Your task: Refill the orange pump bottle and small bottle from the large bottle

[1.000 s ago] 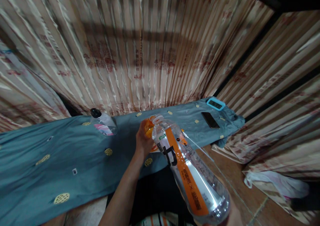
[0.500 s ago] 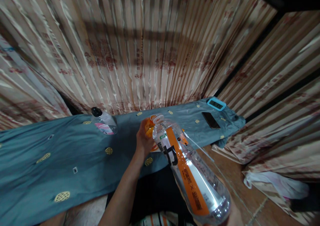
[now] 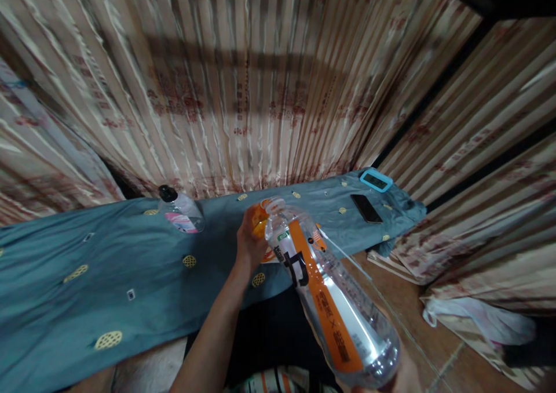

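Note:
A large clear plastic bottle (image 3: 330,300) with an orange and silver label is tilted, its base low at the right and its mouth up to the left. Behind its base shows part of my right hand (image 3: 406,370), closed around the bottle. My left hand (image 3: 248,239) is wrapped around a small orange container (image 3: 259,226) over the bench. The big bottle's mouth is at the orange container's top; whether they touch I cannot tell. Any liquid passing between them cannot be made out. Below my left hand, a white and orange item (image 3: 270,257) is partly hidden by the bottle.
A blue-green cloth (image 3: 152,288) with pineapple prints covers the bench. A clear bottle with a black cap (image 3: 182,214) stands at the left. Rightward lie a phone (image 3: 367,208), a blue-framed digital clock (image 3: 376,180) and a thin white stick or cable (image 3: 347,254). Curtains (image 3: 260,91) hang behind.

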A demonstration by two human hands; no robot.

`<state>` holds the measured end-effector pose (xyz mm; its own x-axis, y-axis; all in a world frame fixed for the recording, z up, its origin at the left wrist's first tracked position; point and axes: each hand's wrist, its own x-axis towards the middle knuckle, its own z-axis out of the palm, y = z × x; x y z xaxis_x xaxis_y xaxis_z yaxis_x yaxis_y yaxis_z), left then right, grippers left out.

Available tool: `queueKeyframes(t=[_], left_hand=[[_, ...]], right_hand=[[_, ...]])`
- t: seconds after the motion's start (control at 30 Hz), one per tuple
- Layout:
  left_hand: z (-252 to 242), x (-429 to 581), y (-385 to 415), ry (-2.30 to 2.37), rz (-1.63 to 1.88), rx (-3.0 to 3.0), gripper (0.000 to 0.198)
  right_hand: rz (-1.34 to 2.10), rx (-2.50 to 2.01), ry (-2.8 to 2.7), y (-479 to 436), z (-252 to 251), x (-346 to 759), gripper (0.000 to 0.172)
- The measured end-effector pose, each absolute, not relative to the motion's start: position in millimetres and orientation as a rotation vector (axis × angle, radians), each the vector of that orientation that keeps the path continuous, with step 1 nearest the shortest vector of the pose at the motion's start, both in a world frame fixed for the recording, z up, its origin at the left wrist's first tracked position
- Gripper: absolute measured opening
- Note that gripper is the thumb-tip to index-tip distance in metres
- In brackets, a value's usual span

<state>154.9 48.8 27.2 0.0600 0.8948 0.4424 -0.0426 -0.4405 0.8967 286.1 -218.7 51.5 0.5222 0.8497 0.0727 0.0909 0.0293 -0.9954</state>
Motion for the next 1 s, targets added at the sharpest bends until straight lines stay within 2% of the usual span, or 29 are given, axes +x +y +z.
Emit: queueKeyframes(t=[1.0], left_hand=[[28.1, 155.8, 48.9, 0.897, 1.527, 1.502, 0.045]], right_hand=[[0.719, -1.507, -0.863, -216.5, 61.6, 281.3, 0.101]])
